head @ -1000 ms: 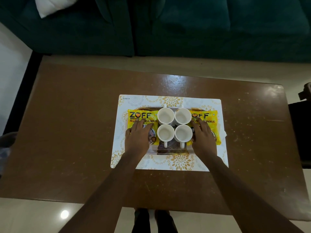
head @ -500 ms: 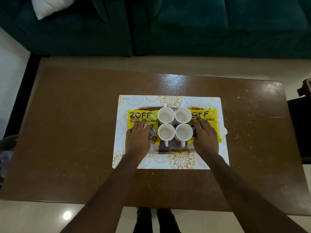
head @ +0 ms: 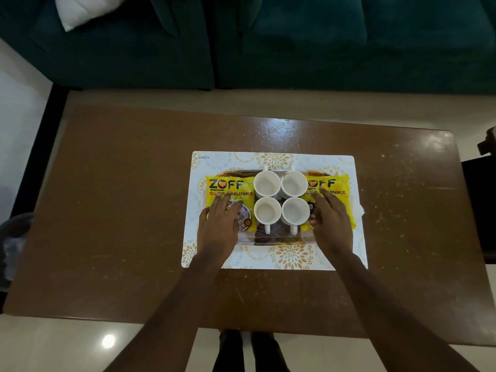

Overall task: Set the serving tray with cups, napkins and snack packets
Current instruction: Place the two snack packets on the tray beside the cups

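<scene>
A dark serving tray (head: 279,238) sits on a white placemat with gold flowers (head: 273,260). Several white cups (head: 267,214) stand in a square at the tray's middle, handles pointing outward. A yellow snack packet (head: 228,185) lies left of the cups and a second yellow packet (head: 335,185) lies right of them. My left hand (head: 218,228) rests flat on the left packet, fingers spread. My right hand (head: 331,221) rests flat on the right packet. A bit of white napkin (head: 361,210) peeks out beyond the right packet.
The placemat lies on a brown wooden table (head: 120,210). A dark green sofa (head: 295,41) with a white cushion (head: 77,12) runs along the far side. A dark object (head: 480,210) stands at the table's right end.
Both hands stay flat on the packets, with barely any shift. The view has tilted slightly.
</scene>
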